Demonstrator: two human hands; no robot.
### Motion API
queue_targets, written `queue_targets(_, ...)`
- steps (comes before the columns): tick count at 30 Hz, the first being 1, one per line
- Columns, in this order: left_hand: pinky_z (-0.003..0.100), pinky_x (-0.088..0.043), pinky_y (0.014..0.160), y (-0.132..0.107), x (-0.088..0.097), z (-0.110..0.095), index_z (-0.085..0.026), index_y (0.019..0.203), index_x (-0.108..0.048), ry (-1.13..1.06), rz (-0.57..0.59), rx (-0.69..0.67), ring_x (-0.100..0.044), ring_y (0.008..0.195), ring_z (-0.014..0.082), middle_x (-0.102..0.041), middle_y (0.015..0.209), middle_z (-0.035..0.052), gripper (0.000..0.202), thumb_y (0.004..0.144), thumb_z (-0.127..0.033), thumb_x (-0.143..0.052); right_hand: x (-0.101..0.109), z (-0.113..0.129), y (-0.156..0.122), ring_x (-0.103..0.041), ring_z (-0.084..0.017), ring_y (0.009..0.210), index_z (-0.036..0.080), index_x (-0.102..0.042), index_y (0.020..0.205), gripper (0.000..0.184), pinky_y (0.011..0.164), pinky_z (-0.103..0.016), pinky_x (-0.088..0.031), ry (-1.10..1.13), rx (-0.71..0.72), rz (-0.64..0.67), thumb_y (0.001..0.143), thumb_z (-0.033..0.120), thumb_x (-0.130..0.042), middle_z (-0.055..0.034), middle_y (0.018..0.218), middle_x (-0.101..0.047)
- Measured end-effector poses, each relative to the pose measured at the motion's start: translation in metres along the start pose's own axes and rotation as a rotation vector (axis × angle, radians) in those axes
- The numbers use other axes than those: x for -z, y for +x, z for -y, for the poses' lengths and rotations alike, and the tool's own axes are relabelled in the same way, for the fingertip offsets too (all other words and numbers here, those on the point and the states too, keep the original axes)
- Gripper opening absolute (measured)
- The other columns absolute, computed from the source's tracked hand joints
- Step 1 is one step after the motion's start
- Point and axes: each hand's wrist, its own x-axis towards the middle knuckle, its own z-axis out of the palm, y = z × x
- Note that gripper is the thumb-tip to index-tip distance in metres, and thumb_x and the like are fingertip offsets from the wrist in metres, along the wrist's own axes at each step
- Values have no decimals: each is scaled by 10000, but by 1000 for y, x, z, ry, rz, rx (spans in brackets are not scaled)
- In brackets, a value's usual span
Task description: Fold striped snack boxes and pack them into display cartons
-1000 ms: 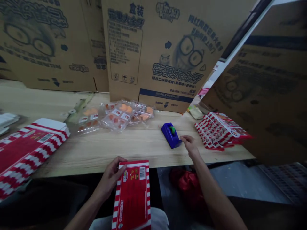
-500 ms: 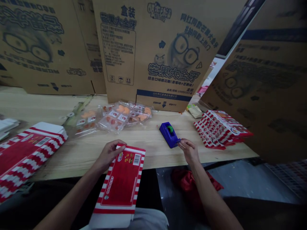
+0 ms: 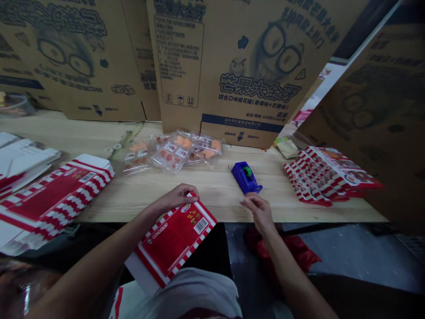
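My left hand (image 3: 183,196) is closed on the top edge of a red-and-white striped carton (image 3: 181,237), which slants over my lap at the table's front edge. Printed food pictures and a barcode show on its face. My right hand (image 3: 260,210) is in a pinch just in front of a blue tape dispenser (image 3: 245,179) with a green core. Whatever lies between those fingertips is too small to make out. The dispenser stands on the wooden table (image 3: 206,206), apart from the carton.
A stack of flat striped cartons (image 3: 63,190) lies at the left, beside white-sided ones (image 3: 26,159). Clear packets with orange pieces (image 3: 175,150) sit at the middle back. Striped boxes (image 3: 327,173) are piled at the right. Large cardboard boxes (image 3: 212,57) wall the back.
My right hand has come off the dispenser's cutting end, toward the carton. My left hand has turned the carton so its top leans right. The view has shifted slightly left and down.
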Motion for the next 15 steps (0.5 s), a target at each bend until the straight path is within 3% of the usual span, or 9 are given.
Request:
queue_targets(3, 193, -379, 526, -3, -6, -1, -116, 768, -637, 36, 21, -11, -489, 535, 89, -568, 600, -26, 311, 723, -414, -715, -49, 31, -12, -558, -161, 787, 183, -673, 649, 192, 702, -283, -468, -149, 58, 543, 761, 338, -698, -39, 823, -569)
queue_targets(5, 192, -370, 524, -8, -12, -3, -115, 761, -634, 40, 15, -16, -471, 533, 85, -549, 592, -32, 310, 725, -413, -711, -76, 43, -15, -550, -139, 732, 174, -646, 615, 208, 663, -257, -441, -266, 108, 712, 777, 299, -684, -25, 784, -559)
queue_targets(10, 203, -381, 538, -32, -12, -1, -115, 787, -627, 40, -55, -24, -489, 561, 98, -567, 635, -17, 306, 753, -415, -676, -107, 46, -11, -530, -130, 661, 166, -609, 615, 195, 590, -238, -387, -619, 126, 673, 716, 279, -732, -8, 716, -571)
queue_targets(13, 199, -359, 536, -48, -7, -4, -110, 787, -646, 94, -105, -64, -474, 556, 93, -564, 625, -15, 268, 770, -377, -666, -116, 44, -4, -537, -139, 636, 161, -607, 663, 253, 571, -242, -392, -583, -43, 740, 675, 363, -758, -11, 686, -594)
queue_targets(15, 205, -372, 572, -57, -3, -11, -110, 787, -666, 111, -86, -124, -495, 591, 100, -584, 647, -2, 243, 776, -353, -666, -126, 45, 1, -541, -142, 628, 165, -598, 749, 368, 562, -243, -409, -434, -229, 880, 580, 412, -811, -3, 701, -609)
